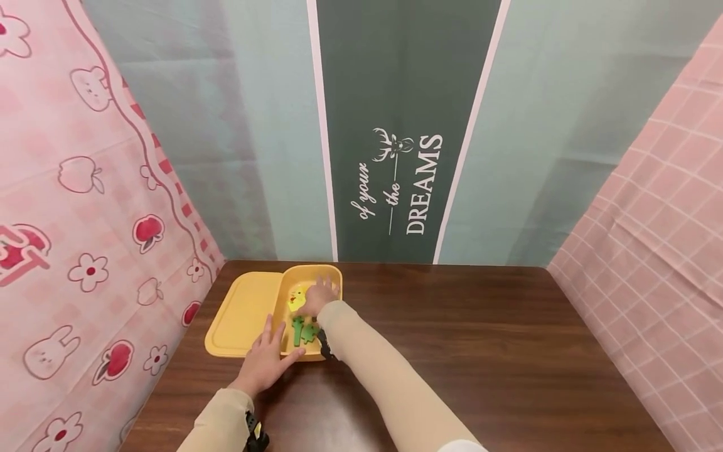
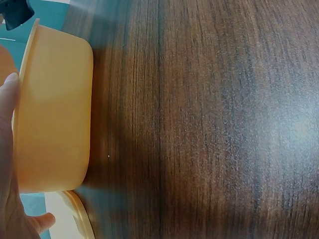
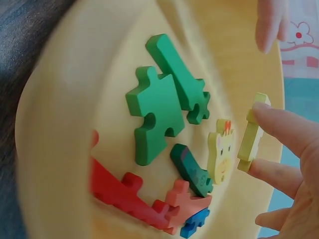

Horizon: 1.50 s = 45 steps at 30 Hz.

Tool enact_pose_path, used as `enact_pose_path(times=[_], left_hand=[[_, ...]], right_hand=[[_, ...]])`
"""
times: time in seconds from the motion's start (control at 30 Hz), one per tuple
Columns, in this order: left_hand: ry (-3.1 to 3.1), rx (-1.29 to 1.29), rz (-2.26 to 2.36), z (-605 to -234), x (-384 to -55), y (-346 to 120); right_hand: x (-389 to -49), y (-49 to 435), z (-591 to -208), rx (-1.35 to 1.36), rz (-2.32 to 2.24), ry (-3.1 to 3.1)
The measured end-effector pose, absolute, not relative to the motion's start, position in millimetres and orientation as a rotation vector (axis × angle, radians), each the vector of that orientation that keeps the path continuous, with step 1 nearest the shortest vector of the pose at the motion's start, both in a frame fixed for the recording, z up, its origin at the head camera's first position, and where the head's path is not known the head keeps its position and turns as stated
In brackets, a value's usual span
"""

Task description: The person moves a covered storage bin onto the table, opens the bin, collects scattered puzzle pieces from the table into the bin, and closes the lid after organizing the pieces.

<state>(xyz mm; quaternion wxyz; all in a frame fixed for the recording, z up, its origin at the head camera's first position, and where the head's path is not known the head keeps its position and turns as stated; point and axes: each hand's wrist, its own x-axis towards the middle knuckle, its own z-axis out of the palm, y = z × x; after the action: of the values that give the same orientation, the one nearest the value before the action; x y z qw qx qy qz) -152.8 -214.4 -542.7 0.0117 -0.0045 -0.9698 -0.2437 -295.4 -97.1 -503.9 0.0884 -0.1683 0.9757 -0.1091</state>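
A yellow box (image 1: 314,271) contains wooden jigsaw pieces. My right hand (image 1: 319,297) reaches into it, and in the right wrist view thumb and finger pinch a pale yellow puzzle piece (image 3: 251,132) by its ends. Just beside that lies a yellow giraffe-face piece (image 3: 219,154). Two bright green pieces (image 3: 158,112), a dark green one (image 3: 189,169), a red one (image 3: 127,194), a salmon one (image 3: 182,204) and a blue one (image 3: 195,222) lie on the box floor. My left hand (image 1: 265,358) rests at the near left corner, fingers extended, thumb along the near rim.
A flat yellow lid (image 1: 243,314) lies left of the box, against its side. Both are near the back left of a dark wooden table (image 1: 480,351). Fabric hangs at the back (image 1: 271,125) and on both sides, with a pink patterned cloth (image 1: 113,226) at left.
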Motion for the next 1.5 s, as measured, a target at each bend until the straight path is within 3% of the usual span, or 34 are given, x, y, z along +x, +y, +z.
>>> enact_pose_path(times=[0.57, 0.77, 1.5], left_hand=[[-3.035, 0.007, -0.777, -539.6, -151.2, -212.7], [-3.022, -0.006, -0.76, -537.7, -148.6, -212.9], [-3.092, -0.01, -0.797, -536.7, -150.9, -216.8]], right_hand=[[-298.5, -97.4, -524.0, -0.463, -0.315, 2.931], [-291.5, -93.5, -512.8, -0.467, -0.339, 2.902], [-253.1, -33.0, -498.2, -0.57, -0.685, 2.844]])
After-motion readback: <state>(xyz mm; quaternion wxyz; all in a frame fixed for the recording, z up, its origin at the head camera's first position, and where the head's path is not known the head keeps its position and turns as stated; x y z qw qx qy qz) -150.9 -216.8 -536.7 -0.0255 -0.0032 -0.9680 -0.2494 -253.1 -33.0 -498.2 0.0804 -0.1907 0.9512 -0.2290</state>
